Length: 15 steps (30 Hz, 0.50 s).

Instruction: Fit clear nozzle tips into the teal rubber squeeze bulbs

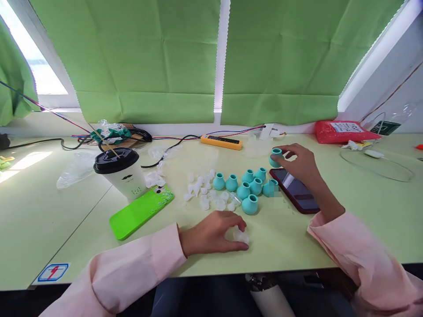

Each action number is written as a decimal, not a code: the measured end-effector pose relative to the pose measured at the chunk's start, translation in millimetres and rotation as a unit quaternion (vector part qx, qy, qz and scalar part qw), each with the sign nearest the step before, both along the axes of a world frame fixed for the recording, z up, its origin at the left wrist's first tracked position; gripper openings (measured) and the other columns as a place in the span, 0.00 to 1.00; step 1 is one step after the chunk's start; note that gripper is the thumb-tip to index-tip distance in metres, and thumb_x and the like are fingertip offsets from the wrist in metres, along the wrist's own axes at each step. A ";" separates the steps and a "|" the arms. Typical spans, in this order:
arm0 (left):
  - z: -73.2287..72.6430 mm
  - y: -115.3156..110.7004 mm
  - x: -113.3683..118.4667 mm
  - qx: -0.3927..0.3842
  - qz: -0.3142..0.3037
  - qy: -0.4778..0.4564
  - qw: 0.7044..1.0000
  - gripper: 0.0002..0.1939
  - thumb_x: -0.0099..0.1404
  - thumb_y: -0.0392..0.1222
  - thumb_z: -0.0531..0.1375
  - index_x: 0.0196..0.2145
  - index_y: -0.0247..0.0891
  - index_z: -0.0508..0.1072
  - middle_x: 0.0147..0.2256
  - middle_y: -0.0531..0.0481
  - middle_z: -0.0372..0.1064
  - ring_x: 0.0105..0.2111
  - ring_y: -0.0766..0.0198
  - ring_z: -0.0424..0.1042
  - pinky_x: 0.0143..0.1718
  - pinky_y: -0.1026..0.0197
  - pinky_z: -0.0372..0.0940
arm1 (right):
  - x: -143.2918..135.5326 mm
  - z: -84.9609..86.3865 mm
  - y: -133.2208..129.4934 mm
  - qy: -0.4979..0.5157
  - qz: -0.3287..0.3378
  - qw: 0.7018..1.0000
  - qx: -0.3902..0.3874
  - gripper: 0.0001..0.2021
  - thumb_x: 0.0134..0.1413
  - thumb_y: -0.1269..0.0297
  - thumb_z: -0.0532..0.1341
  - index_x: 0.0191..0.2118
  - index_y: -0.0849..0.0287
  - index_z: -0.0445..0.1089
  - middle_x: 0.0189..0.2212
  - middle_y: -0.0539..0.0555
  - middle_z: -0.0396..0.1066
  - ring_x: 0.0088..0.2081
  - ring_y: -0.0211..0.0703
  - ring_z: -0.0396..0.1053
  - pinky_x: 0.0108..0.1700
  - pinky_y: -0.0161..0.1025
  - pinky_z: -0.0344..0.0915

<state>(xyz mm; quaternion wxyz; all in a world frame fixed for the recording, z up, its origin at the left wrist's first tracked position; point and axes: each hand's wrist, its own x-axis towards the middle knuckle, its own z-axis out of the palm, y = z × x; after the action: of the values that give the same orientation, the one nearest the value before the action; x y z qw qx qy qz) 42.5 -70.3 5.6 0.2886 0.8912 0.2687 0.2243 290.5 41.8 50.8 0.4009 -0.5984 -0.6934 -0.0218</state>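
Observation:
Between the thumb and fingers of my left hand is a translucent white piece, close to the table's front edge. My right hand pinches a small teal pot by its side, above the top end of a dark red phone. Several more teal pots stand grouped in the middle of the table, open necks up; one near the phone is partly blurred. Left of them lies a loose pile of translucent white pieces.
At the left are a paper cup with a black lid and stick, and a green phone. An orange power strip, cables and clear plastic bags line the back. A red package and white cable lie right.

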 end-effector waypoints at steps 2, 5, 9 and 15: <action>-8.9 -4.6 4.6 0.051 -0.025 0.005 0.998 0.11 0.57 0.45 0.54 0.35 0.35 0.64 0.42 0.42 0.65 0.42 0.61 0.64 0.43 0.61 0.59 | 4.8 -5.1 6.6 -0.055 -0.061 0.996 -0.033 0.15 0.40 0.56 0.57 0.36 0.56 0.70 0.34 0.54 0.68 0.31 0.43 0.64 0.34 0.41 0.61; -15.0 -6.1 7.3 0.078 -0.028 0.037 0.996 0.14 0.59 0.45 0.51 0.40 0.34 0.60 0.41 0.41 0.65 0.41 0.61 0.65 0.41 0.61 0.60 | 10.5 -10.3 14.5 -0.107 -0.126 0.981 -0.097 0.17 0.39 0.56 0.57 0.37 0.56 0.70 0.32 0.55 0.70 0.34 0.50 0.65 0.31 0.42 0.60; -15.8 0.7 6.2 0.088 0.016 0.079 0.993 0.16 0.60 0.45 0.49 0.43 0.34 0.57 0.38 0.43 0.65 0.37 0.61 0.66 0.36 0.61 0.61 | 15.4 -17.0 23.2 -0.131 -0.120 0.975 -0.137 0.17 0.39 0.58 0.57 0.37 0.57 0.70 0.31 0.57 0.71 0.35 0.52 0.66 0.28 0.40 0.60; -19.1 17.2 -2.5 0.089 0.092 0.105 0.986 0.13 0.60 0.46 0.49 0.39 0.35 0.58 0.37 0.43 0.65 0.36 0.59 0.66 0.35 0.60 0.61 | 16.0 -30.1 31.0 -0.139 -0.042 0.974 -0.176 0.16 0.37 0.60 0.58 0.37 0.58 0.70 0.31 0.54 0.71 0.33 0.46 0.67 0.30 0.37 0.61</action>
<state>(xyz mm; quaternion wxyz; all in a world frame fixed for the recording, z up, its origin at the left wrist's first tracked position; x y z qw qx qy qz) 40.0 -53.1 -13.5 0.1567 0.9035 0.3569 0.1782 306.5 72.8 20.8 0.1872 -0.6793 -0.7096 0.0009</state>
